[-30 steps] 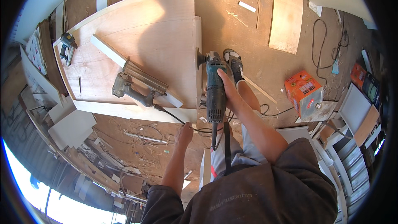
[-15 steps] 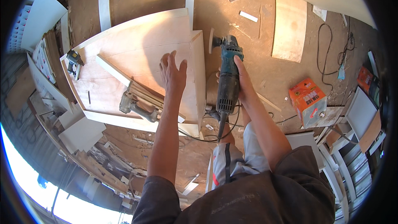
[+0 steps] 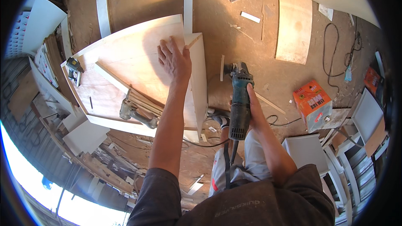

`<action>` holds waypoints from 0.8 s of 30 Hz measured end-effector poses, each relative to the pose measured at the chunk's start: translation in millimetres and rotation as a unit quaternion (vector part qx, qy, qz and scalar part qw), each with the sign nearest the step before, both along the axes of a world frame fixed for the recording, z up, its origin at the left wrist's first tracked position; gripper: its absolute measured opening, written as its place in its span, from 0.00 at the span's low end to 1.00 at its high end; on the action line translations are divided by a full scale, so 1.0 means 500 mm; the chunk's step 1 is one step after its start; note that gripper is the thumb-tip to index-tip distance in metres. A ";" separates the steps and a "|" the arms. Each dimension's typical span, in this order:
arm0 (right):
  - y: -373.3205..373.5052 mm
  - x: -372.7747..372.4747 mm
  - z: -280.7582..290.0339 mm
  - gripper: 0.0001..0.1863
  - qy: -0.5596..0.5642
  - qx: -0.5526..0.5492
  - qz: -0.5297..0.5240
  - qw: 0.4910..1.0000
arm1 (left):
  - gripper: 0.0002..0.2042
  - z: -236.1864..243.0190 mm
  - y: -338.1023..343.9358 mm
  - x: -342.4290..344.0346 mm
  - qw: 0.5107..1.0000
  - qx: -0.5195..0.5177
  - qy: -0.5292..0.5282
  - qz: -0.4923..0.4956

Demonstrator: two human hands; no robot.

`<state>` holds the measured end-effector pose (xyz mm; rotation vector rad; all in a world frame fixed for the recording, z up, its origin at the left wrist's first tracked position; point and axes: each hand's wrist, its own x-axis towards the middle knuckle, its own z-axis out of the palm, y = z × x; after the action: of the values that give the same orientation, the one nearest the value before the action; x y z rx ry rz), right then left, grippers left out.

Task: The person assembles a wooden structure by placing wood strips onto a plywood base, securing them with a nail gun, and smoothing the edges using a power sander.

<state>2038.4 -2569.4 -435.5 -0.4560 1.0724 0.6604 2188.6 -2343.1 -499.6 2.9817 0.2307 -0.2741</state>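
My right hand (image 3: 256,106) grips a blue and black angle grinder (image 3: 240,100) by its body, fingers wrapped round it. Its disc (image 3: 222,68), seen nearly edge-on, faces the wooden box-like panel (image 3: 144,50) on the left and stands apart from it. Fingers spread, my left hand (image 3: 173,60) is over the panel's right part, by its raised edge; whether the palm rests on the wood I cannot tell. Beside my left forearm lies a nail gun (image 3: 136,113) on the panel. A smaller dark power tool (image 3: 74,67) sits at the panel's far left corner.
On the right stands an orange box (image 3: 312,96), with a black cable (image 3: 329,65) behind it. A plywood sheet (image 3: 294,27) lies on the brown floor. Scrap boards (image 3: 86,136) crowd the left. The grinder's cord (image 3: 207,145) runs past my legs.
The grinder in my right hand has come nearer to me and slightly right. My left hand has shifted right and a little farther away, toward the panel's edge.
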 end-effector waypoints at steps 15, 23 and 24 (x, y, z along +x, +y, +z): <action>0.068 0.104 0.002 0.22 -0.040 0.026 -0.029 0.998 | 0.12 0.031 0.041 0.235 0.983 -0.115 -0.022 -0.145; 0.131 0.257 -0.017 0.27 -0.108 -0.022 0.035 0.993 | 0.11 0.029 0.144 0.241 0.979 -0.082 -0.063 -0.173; 0.139 0.272 -0.021 0.28 -0.119 -0.023 0.039 0.992 | 0.11 0.030 0.138 0.237 0.981 -0.083 -0.060 -0.164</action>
<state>2174.7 -2500.0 -445.8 -0.6031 0.8485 0.6329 2307.3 -2274.0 -484.7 2.8443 -0.2862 -0.1379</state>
